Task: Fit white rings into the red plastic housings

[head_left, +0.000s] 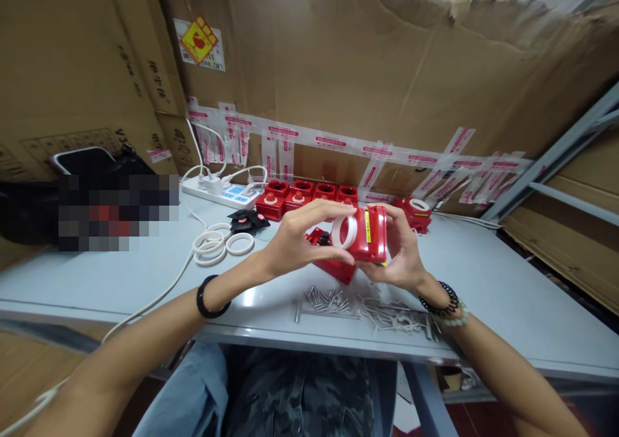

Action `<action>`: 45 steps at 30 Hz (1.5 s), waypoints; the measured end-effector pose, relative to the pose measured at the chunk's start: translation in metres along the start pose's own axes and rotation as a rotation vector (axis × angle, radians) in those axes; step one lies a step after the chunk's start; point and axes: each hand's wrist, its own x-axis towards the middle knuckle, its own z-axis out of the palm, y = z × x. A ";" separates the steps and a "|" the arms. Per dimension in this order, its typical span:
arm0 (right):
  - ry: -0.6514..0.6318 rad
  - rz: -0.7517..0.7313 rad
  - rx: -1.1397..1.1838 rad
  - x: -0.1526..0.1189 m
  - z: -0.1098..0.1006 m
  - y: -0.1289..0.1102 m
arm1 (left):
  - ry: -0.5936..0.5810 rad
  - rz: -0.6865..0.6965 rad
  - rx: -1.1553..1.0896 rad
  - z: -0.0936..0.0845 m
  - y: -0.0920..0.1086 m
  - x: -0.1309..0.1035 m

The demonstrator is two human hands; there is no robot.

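Observation:
Raised over the table, a red plastic housing (373,249) with a yellow label is gripped by my right hand (402,251), fingers wrapped around its side. My left hand (297,237) pinches a white ring (335,234) between thumb and fingers at the housing's left end. Whether the ring is fully seated there, I cannot tell. Beneath my hands lies another red part (337,270), partly covered, with a small black knob (324,238) beside it. More white rings (240,244) rest left of my left hand.
Several red units (271,205) stand in a row at the back. Another red unit (418,221) with a white ring is at back right. Metal screws (329,299) and a hex key (298,312) lie in front. A power strip (236,196), cables and black packets (247,220) occupy the left.

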 end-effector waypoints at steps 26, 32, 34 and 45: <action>0.051 0.177 0.209 0.006 -0.001 -0.011 | -0.032 -0.140 -0.032 -0.005 0.005 0.003; 0.033 0.158 0.196 0.005 -0.002 -0.009 | -0.102 -0.151 -0.048 -0.008 0.006 0.006; 0.035 0.160 0.203 0.005 -0.003 -0.008 | -0.128 -0.115 -0.031 -0.011 0.006 0.008; 0.027 0.234 0.244 0.007 -0.002 -0.005 | -0.282 -0.007 0.004 -0.021 0.010 0.012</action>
